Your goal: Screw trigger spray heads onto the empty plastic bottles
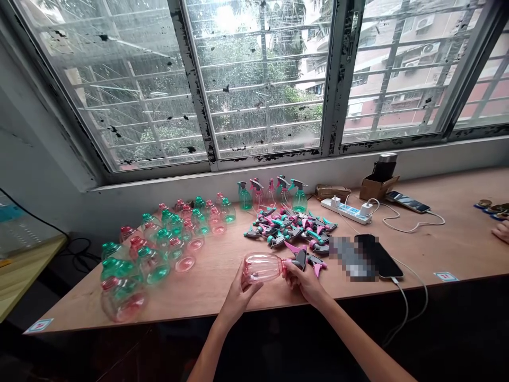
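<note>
A clear pink spray bottle (263, 267) lies sideways in the air above the front of the table, its base to the left. My left hand (240, 289) is wrapped around the base end. At the neck, my right hand (304, 281) grips the grey and pink spray head (300, 259); whether it is fully seated cannot be seen. Just behind lies a pile of loose trigger spray heads (292, 225) in grey, pink and green. Left of my hands stand several headless bottles, such as a green bottle (154, 268) and a pink bottle (125, 305).
Spray bottles with heads (299, 199) stand by the wall under the window. To the right are a power strip (347, 209), a black phone (377, 254) with a cable, another phone (407, 201) and a cardboard box (376, 187). Another person's hand (501, 231) rests at the right edge.
</note>
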### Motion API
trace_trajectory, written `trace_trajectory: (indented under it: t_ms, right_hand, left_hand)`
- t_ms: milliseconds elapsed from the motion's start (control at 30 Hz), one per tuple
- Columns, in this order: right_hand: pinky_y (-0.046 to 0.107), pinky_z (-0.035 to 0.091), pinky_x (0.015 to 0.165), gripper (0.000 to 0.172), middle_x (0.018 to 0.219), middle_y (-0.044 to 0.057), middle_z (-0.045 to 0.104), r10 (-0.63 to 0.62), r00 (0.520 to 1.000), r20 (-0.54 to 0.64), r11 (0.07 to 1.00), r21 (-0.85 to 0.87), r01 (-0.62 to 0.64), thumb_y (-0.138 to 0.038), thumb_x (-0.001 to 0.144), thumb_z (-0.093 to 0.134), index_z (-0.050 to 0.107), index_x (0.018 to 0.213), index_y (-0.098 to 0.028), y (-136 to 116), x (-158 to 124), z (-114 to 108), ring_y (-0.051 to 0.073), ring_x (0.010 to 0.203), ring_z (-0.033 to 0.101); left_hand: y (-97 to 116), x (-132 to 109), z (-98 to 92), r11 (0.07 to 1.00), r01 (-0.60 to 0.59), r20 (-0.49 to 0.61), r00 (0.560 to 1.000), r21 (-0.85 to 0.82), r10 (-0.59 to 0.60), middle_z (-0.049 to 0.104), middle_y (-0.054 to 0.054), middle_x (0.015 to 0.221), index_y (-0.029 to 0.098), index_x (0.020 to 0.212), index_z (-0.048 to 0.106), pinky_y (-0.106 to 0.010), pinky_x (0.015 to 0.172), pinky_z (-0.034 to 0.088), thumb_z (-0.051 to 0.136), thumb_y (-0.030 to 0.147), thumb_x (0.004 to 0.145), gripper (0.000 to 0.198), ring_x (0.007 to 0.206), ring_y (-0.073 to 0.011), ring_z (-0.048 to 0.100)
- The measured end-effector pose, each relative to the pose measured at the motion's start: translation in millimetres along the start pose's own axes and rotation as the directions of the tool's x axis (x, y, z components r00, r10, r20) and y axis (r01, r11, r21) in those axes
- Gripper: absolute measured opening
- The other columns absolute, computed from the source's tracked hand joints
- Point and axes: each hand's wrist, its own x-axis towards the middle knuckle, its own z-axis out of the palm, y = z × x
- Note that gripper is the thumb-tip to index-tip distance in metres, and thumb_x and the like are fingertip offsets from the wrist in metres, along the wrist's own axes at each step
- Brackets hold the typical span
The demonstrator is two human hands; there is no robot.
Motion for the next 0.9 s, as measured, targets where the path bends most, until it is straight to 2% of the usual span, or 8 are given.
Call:
trace_trajectory:
  t_ms: [167, 300, 433, 567, 733, 800, 900]
  right_hand:
    - [0.024, 0.041, 0.04, 0.045, 0.06, 0.0, 0.068, 0.002, 1.0, -0.004, 1.0, 0.002, -0.002, -0.061, 0.073, 0.083, 0.065, 0.073, -0.02, -3.7, -1.6, 1.7, 0.013, 0.043, 0.055]
    - [0.025, 0.04, 0.039, 0.047, 0.06, 0.0, 0.069, 0.006, 1.0, -0.017, 1.0, 0.002, -0.006, -0.062, 0.07, 0.084, 0.064, 0.076, -0.02, -3.6, -2.0, 2.1, 0.014, 0.042, 0.056]
    - [0.024, 0.04, 0.039, 0.044, 0.063, 0.001, 0.071, 0.007, 1.0, -0.012, 1.0, 0.017, -0.007, -0.059, 0.073, 0.083, 0.065, 0.08, -0.02, -0.5, -1.5, 0.9, 0.014, 0.044, 0.057]
    - [0.022, 0.039, 0.038, 0.044, 0.065, 0.001, 0.071, -0.001, 1.0, -0.018, 1.0, 0.031, 0.001, -0.059, 0.074, 0.083, 0.065, 0.079, -0.02, 2.2, -0.6, -0.6, 0.012, 0.044, 0.057]
    - [0.022, 0.04, 0.038, 0.042, 0.065, 0.002, 0.07, -0.003, 1.0, -0.013, 1.0, 0.026, 0.004, -0.058, 0.075, 0.083, 0.066, 0.078, -0.019, 2.8, -0.1, -1.2, 0.013, 0.046, 0.057]
    - [0.022, 0.039, 0.039, 0.042, 0.064, 0.002, 0.069, -0.006, 1.0, -0.008, 1.0, 0.019, 0.006, -0.057, 0.076, 0.082, 0.066, 0.076, -0.019, 3.2, -0.2, -1.1, 0.013, 0.045, 0.056]
    - [0.022, 0.04, 0.04, 0.04, 0.064, 0.002, 0.069, -0.005, 1.0, 0.007, 1.0, 0.005, 0.005, -0.055, 0.078, 0.082, 0.068, 0.073, -0.017, 5.0, 0.0, -1.3, 0.012, 0.045, 0.056]
  left_hand:
    - [6.9, -0.3, 1.1, 1.0, -0.011, 0.011, 1.0, 0.014, 0.011, 0.065, -0.01, 0.141, 0.023, 0.148, 0.048, -0.049, 0.118, 0.04, 0.075, 0.049, 0.085, 0.073, 0.133, -0.0327, 0.059]
    - [4.5, 0.9, -0.4, 1.0, -0.016, -0.002, 1.0, 0.018, 0.016, 0.065, -0.01, 0.141, 0.024, 0.146, 0.05, -0.051, 0.117, 0.04, 0.076, 0.05, 0.084, 0.072, 0.131, -0.0333, 0.06]
    - [-0.3, 1.8, -2.2, 1.0, -0.008, 0.001, 1.0, 0.01, 0.008, 0.062, -0.011, 0.145, 0.025, 0.152, 0.043, -0.051, 0.118, 0.039, 0.077, 0.051, 0.083, 0.081, 0.133, -0.0335, 0.058]
    - [-5.1, 2.1, -3.8, 1.0, 0.007, -0.029, 1.0, 0.02, -0.006, 0.043, -0.015, 0.16, 0.024, 0.157, 0.033, -0.049, 0.117, 0.04, 0.08, 0.051, 0.079, 0.095, 0.14, -0.035, 0.051]
    - [-7.9, 0.5, -6.5, 0.999, 0.01, -0.02, 1.0, 0.044, -0.009, 0.041, -0.017, 0.16, 0.026, 0.158, 0.031, -0.051, 0.114, 0.043, 0.081, 0.048, 0.079, 0.096, 0.131, -0.0352, 0.058]
    - [-8.0, 0.0, -7.7, 0.998, 0.006, -0.011, 1.0, 0.057, -0.005, 0.047, -0.017, 0.156, 0.025, 0.156, 0.035, -0.051, 0.113, 0.044, 0.081, 0.05, 0.079, 0.093, 0.131, -0.0358, 0.059]
    - [-8.5, 0.7, -9.3, 0.997, 0.004, -0.01, 1.0, 0.082, -0.003, 0.064, -0.018, 0.135, 0.017, 0.15, 0.045, -0.054, 0.112, 0.043, 0.077, 0.055, 0.082, 0.084, 0.126, -0.0377, 0.062]
